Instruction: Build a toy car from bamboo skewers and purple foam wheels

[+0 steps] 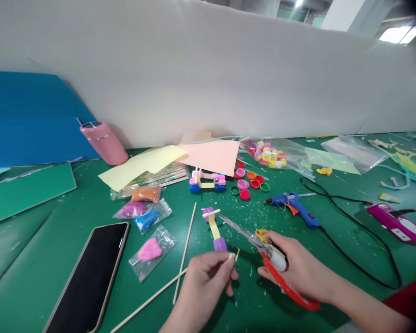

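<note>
My left hand [213,282] is closed in a pinch, with a small pale tip [232,255] showing between thumb and forefinger. A wooden stick [149,300] runs up to this hand's wrist; whether it joins the pale tip is hidden. My right hand [293,263] grips red-handled scissors [241,232], blades pointing up and left. A small yellow piece [261,235] sits by its fingertips. Just beyond my left hand lies a small construction with purple ends [219,244] joined by a pale yellow strip [214,227]. A second stick [185,252] lies left of it.
A small car-like model [207,181] stands farther back beside colored bottle caps [243,184]. At right lie a blue glue gun [294,206] with its cord and a purple device [397,222]. A phone [88,277], clay packets [150,249] and a pink bottle [104,143] are on the left.
</note>
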